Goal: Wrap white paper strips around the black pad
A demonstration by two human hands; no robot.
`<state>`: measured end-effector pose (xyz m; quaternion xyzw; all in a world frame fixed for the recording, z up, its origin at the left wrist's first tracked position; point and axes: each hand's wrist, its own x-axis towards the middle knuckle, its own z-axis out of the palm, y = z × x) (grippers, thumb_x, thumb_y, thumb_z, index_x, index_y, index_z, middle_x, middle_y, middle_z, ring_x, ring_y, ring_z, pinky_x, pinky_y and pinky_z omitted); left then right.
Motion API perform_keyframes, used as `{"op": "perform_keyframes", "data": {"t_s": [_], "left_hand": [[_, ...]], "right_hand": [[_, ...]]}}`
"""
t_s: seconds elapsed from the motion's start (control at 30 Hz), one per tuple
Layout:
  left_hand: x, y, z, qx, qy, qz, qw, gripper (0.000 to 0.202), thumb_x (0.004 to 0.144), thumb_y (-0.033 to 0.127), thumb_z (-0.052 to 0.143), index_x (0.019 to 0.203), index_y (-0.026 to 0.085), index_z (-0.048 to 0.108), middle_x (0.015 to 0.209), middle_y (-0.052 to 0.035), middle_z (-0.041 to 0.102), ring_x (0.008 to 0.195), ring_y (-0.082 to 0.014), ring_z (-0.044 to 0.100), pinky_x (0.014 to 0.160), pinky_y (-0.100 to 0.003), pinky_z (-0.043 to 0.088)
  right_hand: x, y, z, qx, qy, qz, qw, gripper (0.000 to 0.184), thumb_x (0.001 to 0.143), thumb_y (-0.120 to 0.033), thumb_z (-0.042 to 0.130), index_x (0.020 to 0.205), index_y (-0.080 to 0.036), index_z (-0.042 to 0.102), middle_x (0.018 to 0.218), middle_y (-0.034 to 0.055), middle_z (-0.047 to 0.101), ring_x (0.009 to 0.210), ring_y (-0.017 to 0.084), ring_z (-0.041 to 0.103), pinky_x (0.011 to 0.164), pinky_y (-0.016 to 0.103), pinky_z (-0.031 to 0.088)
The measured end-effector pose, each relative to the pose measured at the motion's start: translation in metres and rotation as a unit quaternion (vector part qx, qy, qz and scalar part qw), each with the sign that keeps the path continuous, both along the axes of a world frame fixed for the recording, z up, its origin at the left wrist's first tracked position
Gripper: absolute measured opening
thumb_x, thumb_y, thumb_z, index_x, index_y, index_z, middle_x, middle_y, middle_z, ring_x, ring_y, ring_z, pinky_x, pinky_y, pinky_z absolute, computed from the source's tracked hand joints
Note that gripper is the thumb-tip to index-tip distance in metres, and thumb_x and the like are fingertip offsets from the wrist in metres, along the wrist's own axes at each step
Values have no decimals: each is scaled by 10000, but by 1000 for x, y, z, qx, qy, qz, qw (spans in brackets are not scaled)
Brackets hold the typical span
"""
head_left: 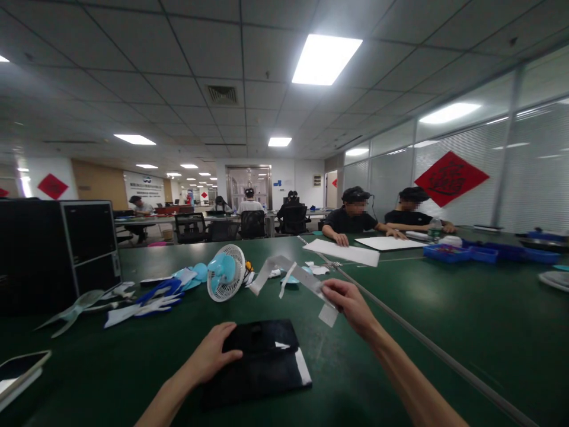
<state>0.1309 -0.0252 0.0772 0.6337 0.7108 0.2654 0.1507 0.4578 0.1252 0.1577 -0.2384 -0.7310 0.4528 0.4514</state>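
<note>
The strip [307,279], thin and translucent, hangs in bends above the worktop [489,320], pinched near its right end between thumb and fingers of the right hand [351,300]. It looks very light and floppy, apt to crease or cling to itself, so a hold close to an end seems best.

Below it lies the black case [262,369], flat and glossy; it looks fairly light, perhaps slippery, and best held by its edges. The left hand [212,351] rests on its left side, thumb and fingers apart.

The fan [226,273] is near the strip's left end, limiting room there. On the right, the rod [400,317] runs diagonally, past a stretch of green surface.
</note>
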Motion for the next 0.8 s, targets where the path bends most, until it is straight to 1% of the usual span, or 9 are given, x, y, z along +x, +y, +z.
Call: {"op": "perform_keyframes", "data": {"t_s": [0.07, 0.13, 0.2, 0.27, 0.37, 0.47, 0.53, 0.63, 0.8], "left_hand": [[-7, 4, -2, 50, -18, 27, 998, 721, 734, 607, 559, 1285, 143, 514, 1401, -135, 459, 1302, -296, 400, 1105, -425, 288], [-15, 8, 0, 127, -49, 68, 988, 631, 799, 632, 436, 1190, 157, 576, 1320, -124, 536, 1255, -281, 451, 1090, -434, 303], [-21, 9, 6, 197, -95, 97, 971, 607, 848, 629, 325, 1132, 167, 597, 1254, -109, 580, 1217, -255, 482, 1079, -415, 317], [-22, 6, 15, 224, -146, 102, 958, 621, 853, 638, 311, 1159, 171, 584, 1259, -100, 580, 1220, -244, 480, 1075, -399, 322], [-16, -1, 29, 203, -222, 66, 951, 686, 836, 670, 328, 1231, 155, 551, 1287, -107, 566, 1199, -248, 503, 1028, -384, 378], [-2, -8, 41, 182, -267, 21, 946, 697, 843, 654, 340, 1255, 129, 540, 1230, -117, 609, 1104, -237, 566, 940, -355, 441], [6, -13, 47, 169, -256, 11, 952, 653, 862, 629, 329, 1198, 133, 588, 1129, -102, 659, 1015, -233, 595, 852, -342, 467], [13, -18, 52, 150, -201, 14, 968, 551, 850, 597, 410, 1039, 151, 671, 967, -59, 695, 881, -218, 600, 750, -310, 456], [15, -22, 55, 103, -176, 14, 979, 480, 810, 574, 488, 893, 145, 688, 764, -12, 652, 680, -163, 545, 583, -249, 391]], "right_hand": [[-2, -3, -1, -15, 13, 36, 999, 318, 757, -454, 652, 827, -144, 666, 587, -46, 473, 497, 67, 346, 462, 208, 230], [-3, -5, -2, -36, 22, 72, 996, 301, 748, -440, 672, 816, -146, 666, 607, -35, 504, 514, 72, 377, 478, 209, 259], [-5, -8, -3, -60, 18, 114, 991, 286, 742, -424, 686, 810, -147, 667, 629, -24, 536, 531, 79, 413, 494, 213, 286], [-8, -12, -5, -77, 3, 154, 985, 277, 735, -413, 699, 802, -146, 674, 638, -16, 559, 543, 85, 440, 508, 215, 304], [-14, -19, -7, -87, -18, 200, 976, 266, 727, -398, 713, 801, -143, 690, 661, -4, 592, 579, 95, 478, 546, 222, 341], [-20, -26, -9, -86, -54, 236, 966, 271, 742, -404, 700, 815, -142, 695, 702, 9, 621, 606, 102, 503, 575, 231, 367], [-23, -30, -10, -84, -87, 253, 960, 290, 759, -421, 681, 831, -140, 693, 725, 16, 632, 607, 102, 510, 576, 233, 374], [-26, -33, -11, -80, -113, 258, 956, 308, 770, -440, 666, 840, -140, 688, 721, 11, 629, 589, 93, 499, 555, 223, 365], [-28, -34, -12, -85, -139, 240, 957, 331, 775, -455, 654, 872, -139, 679, 759, 16, 642, 603, 95, 509, 545, 214, 363]]}}
